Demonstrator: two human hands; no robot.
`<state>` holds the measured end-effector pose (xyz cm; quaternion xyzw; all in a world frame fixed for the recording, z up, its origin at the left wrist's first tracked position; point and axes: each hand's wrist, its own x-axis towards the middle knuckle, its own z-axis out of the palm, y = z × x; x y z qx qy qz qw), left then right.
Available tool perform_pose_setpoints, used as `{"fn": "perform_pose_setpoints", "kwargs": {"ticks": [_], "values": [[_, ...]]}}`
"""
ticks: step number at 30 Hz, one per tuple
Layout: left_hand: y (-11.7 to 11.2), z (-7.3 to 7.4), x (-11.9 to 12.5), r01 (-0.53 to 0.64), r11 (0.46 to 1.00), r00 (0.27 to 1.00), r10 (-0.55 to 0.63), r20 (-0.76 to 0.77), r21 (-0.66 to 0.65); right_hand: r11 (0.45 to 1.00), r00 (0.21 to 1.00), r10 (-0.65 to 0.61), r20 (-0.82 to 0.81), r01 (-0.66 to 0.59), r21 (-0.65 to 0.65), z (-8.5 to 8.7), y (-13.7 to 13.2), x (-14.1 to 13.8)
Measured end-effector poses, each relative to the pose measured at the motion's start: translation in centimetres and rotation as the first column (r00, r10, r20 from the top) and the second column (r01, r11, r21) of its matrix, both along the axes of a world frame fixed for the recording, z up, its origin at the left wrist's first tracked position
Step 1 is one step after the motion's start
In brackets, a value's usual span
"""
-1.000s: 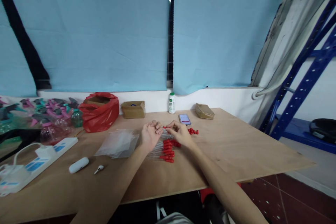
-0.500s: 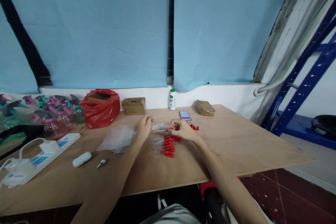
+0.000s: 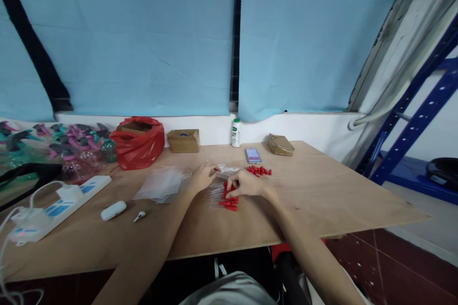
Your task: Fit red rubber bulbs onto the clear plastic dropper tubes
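A row of clear glass droppers with red rubber bulbs (image 3: 229,202) lies on the wooden table (image 3: 315,205) in front of me. My left hand (image 3: 202,177) rests over the clear tube ends (image 3: 225,169), fingers curled and pinching one. My right hand (image 3: 246,184) is closed over the red bulb end of a dropper, on top of the row. A small heap of loose red bulbs (image 3: 259,170) lies just beyond my right hand.
Clear plastic bags (image 3: 161,185) lie left of my hands. At the back stand a red bag (image 3: 138,143), a cardboard box (image 3: 183,141), a white bottle (image 3: 235,133), a phone (image 3: 253,155) and a brown packet (image 3: 281,145). A power strip (image 3: 60,205), earbud case (image 3: 113,210) and spray bottles (image 3: 71,145) sit left.
Both hands came down and nearer to me, from the far tube ends onto the row of droppers. The right hand now covers the red bulbs. The view shifted slightly.
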<state>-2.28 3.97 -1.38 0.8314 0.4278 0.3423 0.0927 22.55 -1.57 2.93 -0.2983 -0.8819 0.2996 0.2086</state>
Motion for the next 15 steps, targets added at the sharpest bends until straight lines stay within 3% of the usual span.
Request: {"fn": "perform_pose_setpoints", "kwargs": {"ticks": [6,10,15], "values": [[0.4,-0.3,-0.7,-0.202,0.971,0.979,0.205,-0.007,0.13,0.994,0.996,-0.056,0.069,0.049,0.103,0.4,-0.4,-0.3],[0.5,-0.5,-1.1,-0.297,0.95,0.954,0.299,-0.003,0.101,0.989,0.996,-0.064,0.062,0.055,0.138,0.5,-0.7,-0.3],[0.6,-0.8,-1.1,-0.322,0.946,0.943,0.325,-0.067,0.05,0.986,0.995,-0.057,0.078,0.044,0.162,0.6,-0.8,-0.5]]}}
